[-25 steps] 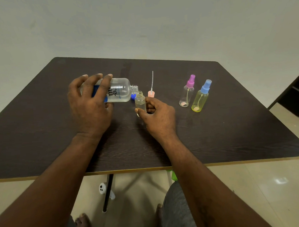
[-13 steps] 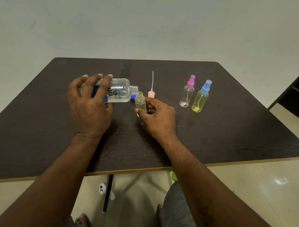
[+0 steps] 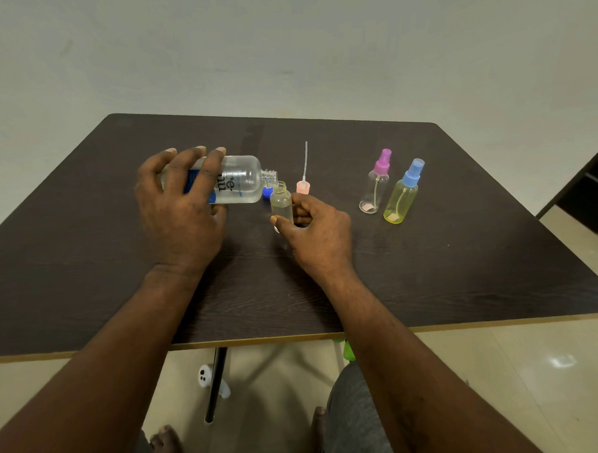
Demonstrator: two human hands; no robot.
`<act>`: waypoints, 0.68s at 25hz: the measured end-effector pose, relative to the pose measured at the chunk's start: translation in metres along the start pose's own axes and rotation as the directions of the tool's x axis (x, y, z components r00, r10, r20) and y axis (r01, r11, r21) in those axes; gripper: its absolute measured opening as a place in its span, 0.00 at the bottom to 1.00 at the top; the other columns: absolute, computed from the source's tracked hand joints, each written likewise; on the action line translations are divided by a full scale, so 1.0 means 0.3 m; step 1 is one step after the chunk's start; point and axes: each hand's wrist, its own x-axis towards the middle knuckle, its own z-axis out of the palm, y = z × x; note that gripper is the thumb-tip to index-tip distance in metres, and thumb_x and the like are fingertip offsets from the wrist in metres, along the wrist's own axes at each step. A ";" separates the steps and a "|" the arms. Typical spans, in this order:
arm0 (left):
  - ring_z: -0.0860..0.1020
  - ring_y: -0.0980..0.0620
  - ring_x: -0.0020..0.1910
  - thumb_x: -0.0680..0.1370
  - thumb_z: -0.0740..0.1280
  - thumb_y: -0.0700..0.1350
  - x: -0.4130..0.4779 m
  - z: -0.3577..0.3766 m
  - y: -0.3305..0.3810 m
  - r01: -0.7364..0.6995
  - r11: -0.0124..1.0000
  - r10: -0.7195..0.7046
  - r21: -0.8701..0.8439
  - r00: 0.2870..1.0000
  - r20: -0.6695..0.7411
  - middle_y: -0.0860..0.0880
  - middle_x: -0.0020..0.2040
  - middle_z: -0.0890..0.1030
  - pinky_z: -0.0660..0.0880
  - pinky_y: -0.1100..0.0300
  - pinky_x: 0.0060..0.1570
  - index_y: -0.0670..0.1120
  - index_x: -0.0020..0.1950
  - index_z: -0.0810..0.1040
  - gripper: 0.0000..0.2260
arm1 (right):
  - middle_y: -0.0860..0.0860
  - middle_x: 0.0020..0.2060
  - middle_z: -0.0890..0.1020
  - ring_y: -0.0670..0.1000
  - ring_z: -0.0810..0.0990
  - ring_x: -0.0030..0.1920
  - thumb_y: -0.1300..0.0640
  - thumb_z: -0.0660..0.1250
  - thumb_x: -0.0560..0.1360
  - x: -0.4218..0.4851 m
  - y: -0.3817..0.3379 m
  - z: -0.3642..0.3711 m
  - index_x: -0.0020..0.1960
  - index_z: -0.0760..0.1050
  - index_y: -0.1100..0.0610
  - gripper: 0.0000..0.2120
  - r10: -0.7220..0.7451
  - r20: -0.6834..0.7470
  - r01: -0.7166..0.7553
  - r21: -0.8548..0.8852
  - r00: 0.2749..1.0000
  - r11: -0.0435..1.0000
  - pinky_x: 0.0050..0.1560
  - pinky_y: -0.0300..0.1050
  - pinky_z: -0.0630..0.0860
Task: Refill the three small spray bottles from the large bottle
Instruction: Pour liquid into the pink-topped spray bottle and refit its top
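Note:
My left hand (image 3: 178,211) grips the large clear bottle (image 3: 239,179), which has a blue label and is tipped on its side with its open neck just above the mouth of a small clear bottle (image 3: 281,203). My right hand (image 3: 316,230) holds that small uncapped bottle upright by its lower part. Its pink spray cap (image 3: 303,185) with a white tube lies on the table just behind. A blue cap (image 3: 266,192) peeks out behind the small bottle. A clear bottle with a purple sprayer (image 3: 375,185) and a yellow bottle with a blue sprayer (image 3: 403,194) stand capped to the right.
Everything sits on a dark wooden table (image 3: 464,270) with a light front edge. Under it are the table's black leg (image 3: 215,384), a small white object (image 3: 204,376) on the tiled floor, and my feet.

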 end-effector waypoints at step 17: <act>0.70 0.37 0.70 0.75 0.72 0.42 0.003 -0.013 0.010 0.009 1.000 -0.009 0.006 1.000 0.029 0.46 0.72 0.76 0.72 0.42 0.65 0.50 0.76 0.74 0.28 | 0.29 0.37 0.79 0.33 0.83 0.45 0.53 0.79 0.74 -0.001 -0.003 0.000 0.62 0.84 0.49 0.18 0.011 0.004 -0.011 0.004 1.000 1.000 0.46 0.26 0.77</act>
